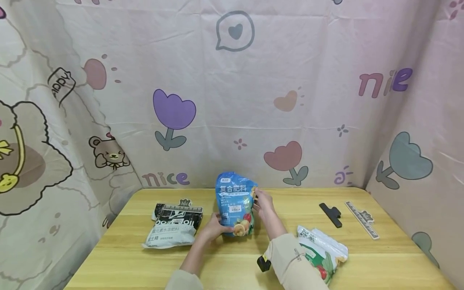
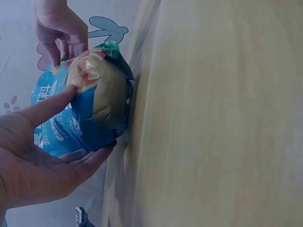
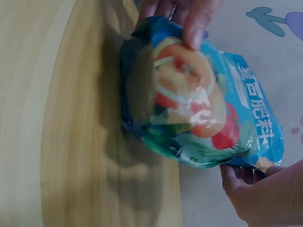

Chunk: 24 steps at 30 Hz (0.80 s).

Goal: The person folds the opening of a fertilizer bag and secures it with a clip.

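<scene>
A blue fertilizer bag [image 1: 235, 205] with fruit pictures stands upright between my two hands near the table's far edge. My left hand [image 1: 213, 228] holds its lower left corner, thumb on the printed front and fingers round the side and behind. The right hand [image 1: 265, 203] pinches the upper right edge. In the left wrist view the bag's tan bottom [image 2: 110, 94] faces the camera, close over the wood. From the right wrist the printed front [image 3: 189, 90] shows, with a shadow on the table beside it.
On the left lies a black-and-white bag [image 1: 174, 229] with a crown-topped ruler [image 1: 183, 208] across it. A white-and-green bag [image 1: 322, 253] lies partly behind my right sleeve. Farther right are a black clip [image 1: 330, 214] and another crown-topped ruler [image 1: 361, 219]. A printed curtain [image 1: 224, 80] hangs behind the table.
</scene>
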Motion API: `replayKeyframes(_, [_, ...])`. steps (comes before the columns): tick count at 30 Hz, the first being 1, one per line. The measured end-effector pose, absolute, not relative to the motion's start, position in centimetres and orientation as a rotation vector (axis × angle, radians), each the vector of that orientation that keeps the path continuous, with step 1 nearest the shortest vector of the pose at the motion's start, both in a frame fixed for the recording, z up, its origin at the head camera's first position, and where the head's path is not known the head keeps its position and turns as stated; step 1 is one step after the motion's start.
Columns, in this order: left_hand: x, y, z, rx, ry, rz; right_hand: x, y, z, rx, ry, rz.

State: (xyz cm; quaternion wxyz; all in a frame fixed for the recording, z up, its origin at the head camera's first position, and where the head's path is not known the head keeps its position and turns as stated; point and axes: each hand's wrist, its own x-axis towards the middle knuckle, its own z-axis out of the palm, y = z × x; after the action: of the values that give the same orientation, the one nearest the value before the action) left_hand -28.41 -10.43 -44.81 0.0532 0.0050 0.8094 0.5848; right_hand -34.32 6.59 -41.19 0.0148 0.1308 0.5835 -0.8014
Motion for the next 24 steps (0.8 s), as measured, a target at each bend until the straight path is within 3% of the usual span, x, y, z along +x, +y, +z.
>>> replayKeyframes(24, [-27.5,-11.5,-44.4,0.178,2.359,1.866,-28.9,7.3,-39.6,0.161,2.187,-2.365])
